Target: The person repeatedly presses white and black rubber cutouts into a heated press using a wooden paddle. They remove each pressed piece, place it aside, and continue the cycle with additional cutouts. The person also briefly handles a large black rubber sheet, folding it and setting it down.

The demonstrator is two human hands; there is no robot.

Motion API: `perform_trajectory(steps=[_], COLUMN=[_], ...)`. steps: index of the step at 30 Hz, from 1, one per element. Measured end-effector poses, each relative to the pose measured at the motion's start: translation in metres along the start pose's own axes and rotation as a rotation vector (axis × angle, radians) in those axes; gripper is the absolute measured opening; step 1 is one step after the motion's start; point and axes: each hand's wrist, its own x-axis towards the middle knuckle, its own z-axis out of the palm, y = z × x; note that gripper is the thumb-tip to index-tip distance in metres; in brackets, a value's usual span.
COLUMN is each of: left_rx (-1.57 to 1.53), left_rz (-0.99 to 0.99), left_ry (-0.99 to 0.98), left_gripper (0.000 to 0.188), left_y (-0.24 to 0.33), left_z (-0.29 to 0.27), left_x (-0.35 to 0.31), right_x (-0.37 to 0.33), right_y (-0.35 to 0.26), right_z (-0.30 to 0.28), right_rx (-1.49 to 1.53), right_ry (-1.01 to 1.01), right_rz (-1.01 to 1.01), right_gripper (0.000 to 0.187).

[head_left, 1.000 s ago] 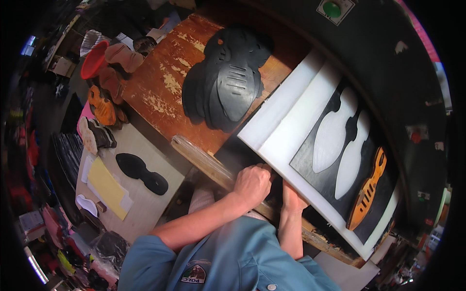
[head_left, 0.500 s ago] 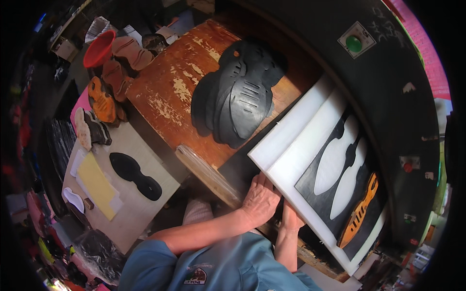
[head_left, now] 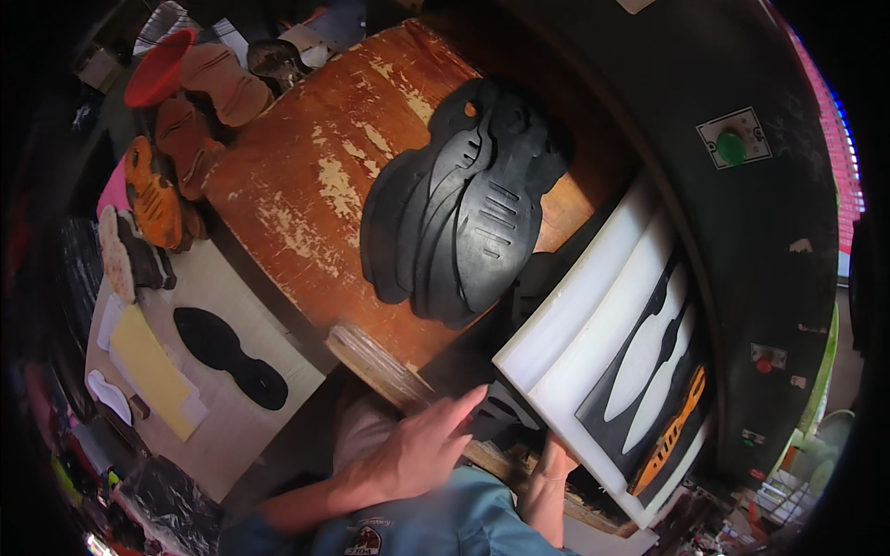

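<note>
My left hand is off the boards, its fingers stretched out and holding nothing. Its fingertips point toward a dark sheet with cut-out openings, partly under the corner of a thick white board. At that board's near edge is my right hand; its fingers are hidden beneath, so their grip does not show. On the white board lies a black sheet with sole-shaped openings. An orange sole-shaped cutting die rests on that sheet.
A pile of black sole pieces lies on a worn brown board. Left of it, a pale table carries one black sole and yellow paper. A dark machine panel with a green button borders the right.
My left hand has drawn back from the white board's edge, leftward and nearer to me, and its fingers have spread. The dark sheet under the corner now shows. My right hand stays at the board.
</note>
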Motion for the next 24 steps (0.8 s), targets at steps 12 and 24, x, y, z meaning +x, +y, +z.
perform_trajectory(steps=[12,24], left_rx=[-0.454,-0.566], left_rz=[0.328,0.358], left_ry=[0.475,0.513], left_gripper=[0.027,0.027], left_y=[0.041,0.06], left_z=[-0.082,-0.088], left_x=[0.005,0.056], right_x=[0.001,0.003], right_y=[0.009,0.016], right_z=[-0.004,-0.014], right_rx=[-0.066,-0.209], right_ry=[0.011,-0.011], right_rz=[-0.054,-0.065], right_gripper=[0.052,0.052])
